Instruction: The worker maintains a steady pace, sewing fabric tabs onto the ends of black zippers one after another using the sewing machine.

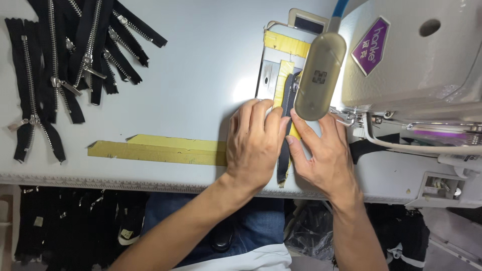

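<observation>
Nearest the camera, below the table edge, the person's blue-trousered lap [251, 228] shows between dark piles of black goods on the floor [70, 226] at either side. Above it runs the front edge of a pale grey work table [191, 90], marked along its rim like a ruler. On that table the left hand [253, 145] lies flat, fingers together and stretched forward, pressing down just left of a black zipper [284, 160] that runs away from the person. The right hand [321, 155] rests on the zipper's other side, its forefinger and thumb laid along the tape, fingers narrow and flat rather than closed round anything. The zipper lies between the two hands, its far end under the sewing machine's lamp [319, 75]. A strip of yellow tape [160, 149] is stuck to the table left of the left hand. Further on, more yellow tape [286, 44] frames the needle plate. The white sewing machine [416, 60] fills the far right, and a heap of black metal-toothed zippers [75, 55] lies at the far left.
</observation>
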